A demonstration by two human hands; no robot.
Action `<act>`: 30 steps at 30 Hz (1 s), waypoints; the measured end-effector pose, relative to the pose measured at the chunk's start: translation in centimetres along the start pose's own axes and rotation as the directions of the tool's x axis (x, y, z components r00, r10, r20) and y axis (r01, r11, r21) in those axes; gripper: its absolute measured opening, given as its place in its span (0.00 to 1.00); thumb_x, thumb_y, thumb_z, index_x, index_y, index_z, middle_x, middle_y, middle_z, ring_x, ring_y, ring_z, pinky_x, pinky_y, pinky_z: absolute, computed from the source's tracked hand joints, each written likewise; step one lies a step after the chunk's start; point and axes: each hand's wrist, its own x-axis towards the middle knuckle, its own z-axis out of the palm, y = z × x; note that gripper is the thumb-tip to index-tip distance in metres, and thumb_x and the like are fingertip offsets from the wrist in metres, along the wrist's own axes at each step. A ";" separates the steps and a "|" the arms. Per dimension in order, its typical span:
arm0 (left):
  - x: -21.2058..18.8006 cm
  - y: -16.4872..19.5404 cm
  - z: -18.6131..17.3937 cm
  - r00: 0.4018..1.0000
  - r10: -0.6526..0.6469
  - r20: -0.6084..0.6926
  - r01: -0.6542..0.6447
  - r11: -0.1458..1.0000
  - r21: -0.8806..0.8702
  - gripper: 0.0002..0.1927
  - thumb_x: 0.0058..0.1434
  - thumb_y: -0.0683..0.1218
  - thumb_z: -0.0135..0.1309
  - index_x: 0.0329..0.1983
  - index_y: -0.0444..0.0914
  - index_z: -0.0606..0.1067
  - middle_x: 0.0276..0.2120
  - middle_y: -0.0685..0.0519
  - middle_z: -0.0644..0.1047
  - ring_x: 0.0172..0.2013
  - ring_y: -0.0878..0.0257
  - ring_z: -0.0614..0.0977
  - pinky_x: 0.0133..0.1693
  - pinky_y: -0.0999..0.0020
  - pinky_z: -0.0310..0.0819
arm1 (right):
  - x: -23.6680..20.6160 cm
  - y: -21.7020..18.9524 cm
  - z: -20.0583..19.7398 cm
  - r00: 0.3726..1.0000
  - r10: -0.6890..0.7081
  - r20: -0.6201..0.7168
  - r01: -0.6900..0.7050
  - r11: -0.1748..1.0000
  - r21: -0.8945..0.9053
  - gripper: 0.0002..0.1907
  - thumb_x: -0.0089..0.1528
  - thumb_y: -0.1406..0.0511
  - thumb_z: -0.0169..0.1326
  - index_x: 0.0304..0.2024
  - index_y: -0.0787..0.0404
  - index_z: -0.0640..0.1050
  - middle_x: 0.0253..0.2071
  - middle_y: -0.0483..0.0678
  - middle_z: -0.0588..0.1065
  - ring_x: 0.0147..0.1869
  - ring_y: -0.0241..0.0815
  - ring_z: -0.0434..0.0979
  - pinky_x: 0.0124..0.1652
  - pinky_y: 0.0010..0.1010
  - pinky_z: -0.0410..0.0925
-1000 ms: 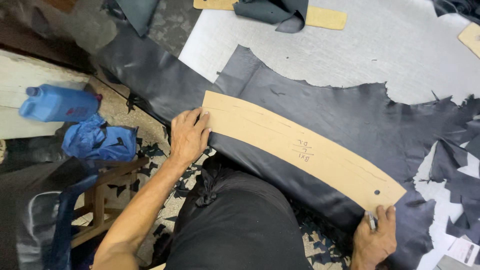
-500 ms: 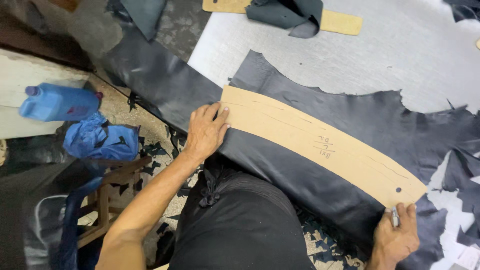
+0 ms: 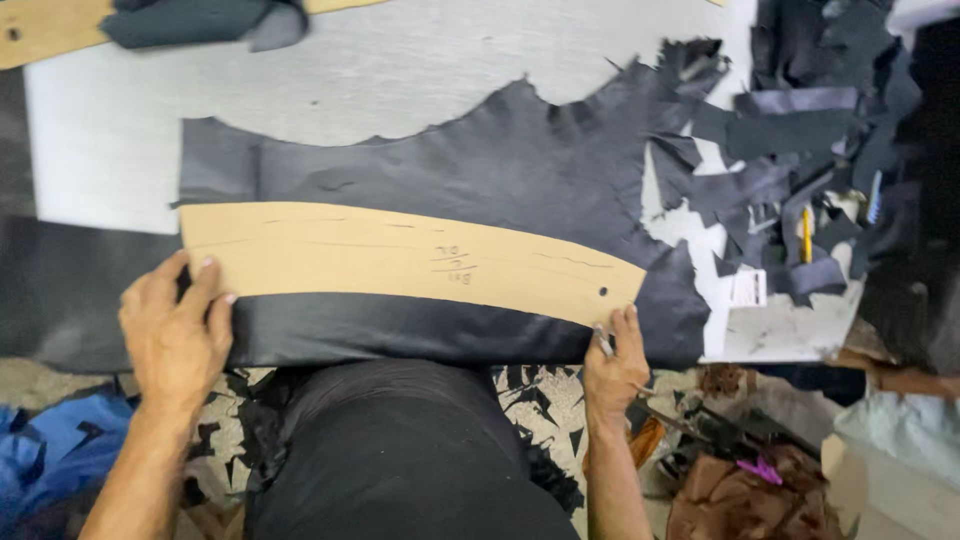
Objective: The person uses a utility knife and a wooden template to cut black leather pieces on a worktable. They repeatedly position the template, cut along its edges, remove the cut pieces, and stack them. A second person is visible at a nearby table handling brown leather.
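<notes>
A long curved tan cardboard pattern (image 3: 400,262) lies across a sheet of dark navy leather (image 3: 480,180) on a grey table (image 3: 400,70). My left hand (image 3: 175,335) presses flat on the pattern's left end, fingers spread. My right hand (image 3: 615,370) sits at the pattern's right tip, near a small hole in the card, and grips a thin silver marking pen (image 3: 604,344) against the leather's front edge.
Dark leather offcuts (image 3: 790,170) and a yellow pencil (image 3: 806,235) litter the right side of the table. Another tan pattern (image 3: 45,30) lies at the far left under a dark piece. Scraps cover the floor, with blue cloth (image 3: 55,450) at lower left.
The view has swung right, so the pattern now lies nearly level across the frame. Both hands stay on the pattern's ends; the blue bottle at left has left the view.
</notes>
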 end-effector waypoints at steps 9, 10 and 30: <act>-1.4 -1.9 1.4 0.999 0.014 0.046 -0.018 0.995 0.097 0.21 0.64 0.47 0.68 0.59 0.39 0.82 0.59 0.49 0.74 0.54 0.55 0.71 0.58 0.63 0.66 | 4.2 -1.6 1.2 0.989 0.144 0.017 -0.144 0.990 0.007 0.17 0.63 0.67 0.61 0.53 0.67 0.80 0.62 0.62 0.74 0.61 0.59 0.78 0.56 0.39 0.72; -1.4 -1.6 1.3 0.999 -0.001 0.052 -0.003 0.996 0.089 0.21 0.64 0.47 0.68 0.60 0.39 0.82 0.59 0.50 0.74 0.54 0.55 0.71 0.58 0.64 0.66 | 4.2 -1.4 1.3 0.989 0.149 0.025 -0.149 0.989 0.008 0.17 0.63 0.67 0.61 0.53 0.67 0.80 0.62 0.62 0.74 0.61 0.59 0.78 0.56 0.38 0.72; -1.9 1.7 -4.8 0.693 -0.574 0.436 0.710 0.648 -0.275 0.17 0.58 0.51 0.63 0.47 0.38 0.82 0.38 0.47 0.85 0.37 0.57 0.86 0.42 0.61 0.79 | 4.1 4.6 0.4 0.964 -0.011 0.267 0.015 1.000 -0.012 0.18 0.66 0.65 0.65 0.54 0.71 0.80 0.63 0.68 0.73 0.72 0.57 0.74 0.66 0.36 0.68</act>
